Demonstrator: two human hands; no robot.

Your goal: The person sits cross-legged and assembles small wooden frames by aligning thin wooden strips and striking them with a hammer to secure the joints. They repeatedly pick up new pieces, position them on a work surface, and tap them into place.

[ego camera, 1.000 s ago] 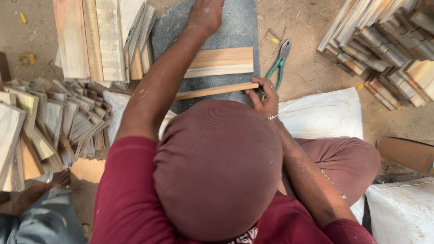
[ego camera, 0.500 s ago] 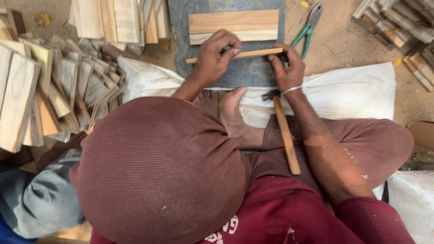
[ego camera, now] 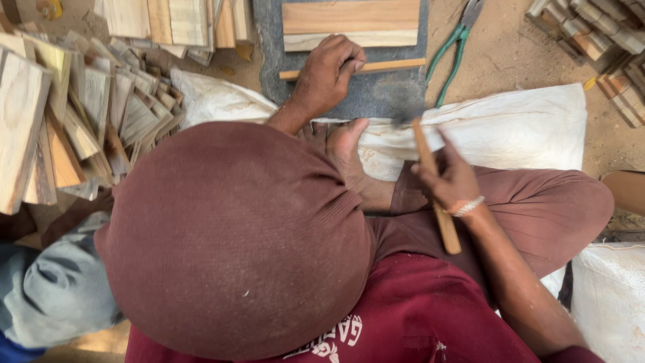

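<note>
Sandy ground [ego camera: 510,54] lies all round, with a grey slab [ego camera: 376,94] set on it ahead of me and a white sack [ego camera: 510,128] spread between the slab and my crossed legs. My left hand [ego camera: 329,70] rests on the slab's near half, fingers curled down over a thin strip [ego camera: 390,66] of wood that runs across to the slab's right edge. My right hand [ego camera: 451,180] is closed tight round the wooden handle of a hammer [ego camera: 430,181], raised above the sack; its head, near the slab's front edge, is blurred. Two boards [ego camera: 351,23] lie side by side at the slab's far edge. Green pliers [ego camera: 455,47] lie just off its right edge. Stacked offcuts [ego camera: 74,114] crowd the ground to the left, more sticks [ego camera: 598,40] to the far right.
</note>
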